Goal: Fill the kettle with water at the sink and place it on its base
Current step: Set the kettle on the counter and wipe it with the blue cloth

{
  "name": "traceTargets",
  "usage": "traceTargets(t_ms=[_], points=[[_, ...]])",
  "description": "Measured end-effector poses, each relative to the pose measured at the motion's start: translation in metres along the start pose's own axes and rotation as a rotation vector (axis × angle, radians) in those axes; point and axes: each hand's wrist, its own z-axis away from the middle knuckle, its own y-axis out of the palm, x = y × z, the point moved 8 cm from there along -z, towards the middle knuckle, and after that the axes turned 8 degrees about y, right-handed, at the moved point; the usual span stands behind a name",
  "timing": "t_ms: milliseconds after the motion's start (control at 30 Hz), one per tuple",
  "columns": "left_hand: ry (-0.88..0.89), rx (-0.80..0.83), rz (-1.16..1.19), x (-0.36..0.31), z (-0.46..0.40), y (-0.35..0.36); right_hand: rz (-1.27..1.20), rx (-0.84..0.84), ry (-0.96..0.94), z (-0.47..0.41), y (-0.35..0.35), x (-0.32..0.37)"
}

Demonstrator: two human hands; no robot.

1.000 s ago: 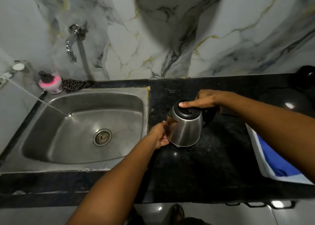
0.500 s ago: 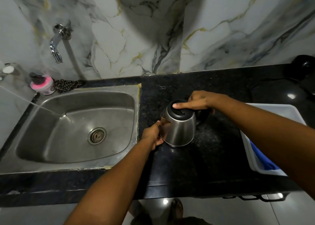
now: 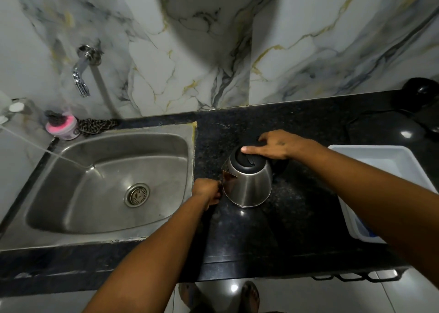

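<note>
The kettle [image 3: 249, 184] stands on the black counter [image 3: 297, 217] between both hands. The right hand [image 3: 278, 146] lies spread on its black lid, thumb across the top. The left hand [image 3: 207, 192], fingers curled, touches its side below the spout. Its steel body is shiny.

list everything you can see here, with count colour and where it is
kettle: 1, steel with black lid, on the counter right of the sink
sink: 1, steel, left, a thin stream of water falling in from the left
tap: 1, chrome, on the wall above the sink
tub: 1, pink, back left corner of the sink
scrubber: 1, dark metal, beside the tub
counter: 1, black speckled stone
tray: 1, white, right edge, something blue inside
wall: marble-look, white with grey and gold veins
left hand: 1, at the kettle's spout side
right hand: 1, thumb on the lid
</note>
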Motion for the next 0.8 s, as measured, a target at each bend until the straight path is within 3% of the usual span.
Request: traceTargets(t_ms=[133,267,367,467,600,800], points=[[0.297,-0.060,-0.322,-0.056,0.000,-0.033,-0.322,-0.281,0.045,0.005,-0.020,-0.061],[0.674,0.005,-0.541,-0.138,0.020,-0.030,-0.430,-0.433,0.386,0.023,-0.007,-0.182],[0.922,0.148,-0.772,-0.189,0.045,0.008,-0.364,-0.420,0.670,0.056,0.015,-0.255],[1.091,0.314,-0.979,-0.215,0.068,0.060,-0.346,-0.264,0.844,0.077,0.045,-0.295],[1.132,0.414,-1.097,-0.223,0.077,0.106,-0.386,-0.117,0.835,0.078,0.073,-0.308],[0.988,0.526,-1.161,-0.199,0.055,0.125,-0.448,-0.170,0.821,0.074,0.066,-0.318]])
